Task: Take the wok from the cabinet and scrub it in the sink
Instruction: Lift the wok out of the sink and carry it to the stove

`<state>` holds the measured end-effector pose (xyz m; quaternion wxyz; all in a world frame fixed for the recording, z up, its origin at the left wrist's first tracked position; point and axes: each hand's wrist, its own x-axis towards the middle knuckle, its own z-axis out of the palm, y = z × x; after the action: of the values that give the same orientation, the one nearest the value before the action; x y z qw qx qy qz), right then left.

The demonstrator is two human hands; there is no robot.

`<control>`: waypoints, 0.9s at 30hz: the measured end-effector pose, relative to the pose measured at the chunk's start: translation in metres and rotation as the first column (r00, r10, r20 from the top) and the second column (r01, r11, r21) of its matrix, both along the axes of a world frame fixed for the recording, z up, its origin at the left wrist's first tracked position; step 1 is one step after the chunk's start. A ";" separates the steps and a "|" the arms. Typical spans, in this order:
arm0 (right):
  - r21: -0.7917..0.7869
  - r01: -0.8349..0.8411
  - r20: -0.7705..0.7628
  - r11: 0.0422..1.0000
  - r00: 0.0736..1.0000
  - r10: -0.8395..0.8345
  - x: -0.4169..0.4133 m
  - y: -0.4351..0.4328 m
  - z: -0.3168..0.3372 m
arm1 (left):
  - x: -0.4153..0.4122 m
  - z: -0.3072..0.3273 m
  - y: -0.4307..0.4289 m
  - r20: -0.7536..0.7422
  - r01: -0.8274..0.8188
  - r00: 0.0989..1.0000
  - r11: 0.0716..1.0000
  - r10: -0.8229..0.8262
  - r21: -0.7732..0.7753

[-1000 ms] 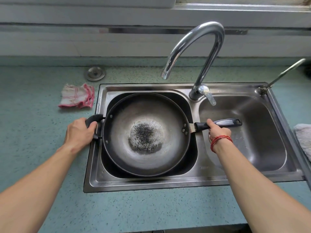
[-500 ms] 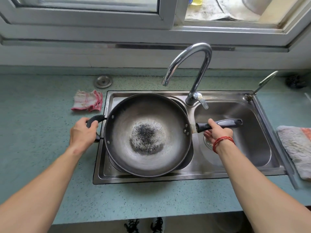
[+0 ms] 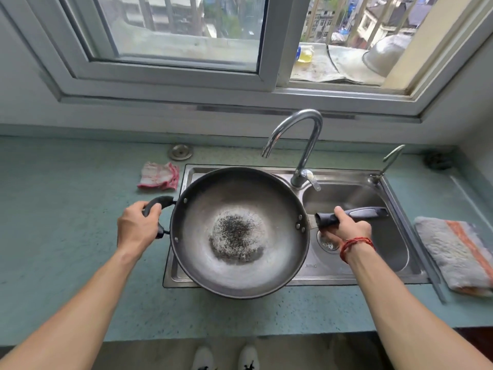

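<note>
Over the left basin of the double sink (image 3: 346, 279) is where the wok (image 3: 240, 236) is right now. It's big enough to hide that basin almost completely, and its near rim pokes out past the sink's front edge, above the counter (image 3: 66, 209). Honestly can't tell if it's resting on the sink or held just above it, since the underside is out of sight. The left hand (image 3: 137, 228) is wrapped around the small loop handle (image 3: 160, 202), fingers curled under where you can't see them. The right hand (image 3: 349, 227) grips the long handle (image 3: 365, 211) close to the pan, thumb on top, with a red string bracelet (image 3: 354, 244) on the wrist. The wok's middle has a dark, speckled, crusty patch. In the right basin the drain strainer (image 3: 328, 243) is half covered by that hand. The faucet (image 3: 306, 145) arches over the wok's far edge, and a thinner tap (image 3: 389, 161) stands at the sink's far right corner. A pink-edged rag (image 3: 158, 176) lies crumpled on the counter beside the sink's left corner, and a grey and orange towel (image 3: 453, 255) lies to the right, its end cut off by the frame. There's a dark blob (image 3: 437, 160) in the back right corner, too blurry to identify. On the ledge outside the window are a metal bowl (image 3: 386, 53), partly hidden by the frame, and something yellow (image 3: 305, 53).
</note>
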<state>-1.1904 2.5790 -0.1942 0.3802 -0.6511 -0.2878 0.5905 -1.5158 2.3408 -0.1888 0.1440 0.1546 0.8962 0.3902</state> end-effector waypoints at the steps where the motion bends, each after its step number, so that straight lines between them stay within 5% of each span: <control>1: 0.017 -0.005 -0.004 1.000 1.000 0.005 0.000 -0.003 0.004 | 0.001 0.004 -0.003 -0.005 -0.001 1.000 1.000 0.001 0.015; 13: 0.111 -0.067 -0.037 0.992 0.997 0.072 -0.011 -0.023 0.024 | 0.008 0.031 -0.038 -0.076 -0.056 0.995 0.997 0.060 0.056; 27: 0.190 -0.349 0.032 0.917 0.936 0.350 -0.083 -0.060 0.061 | 0.027 0.054 -0.147 -0.206 -0.341 0.910 0.933 0.359 0.116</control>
<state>-1.2736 2.5185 -0.1331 0.3303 -0.5484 -0.4547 0.6192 -1.4892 2.1942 -0.1344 -0.0361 0.0398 0.9039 0.4243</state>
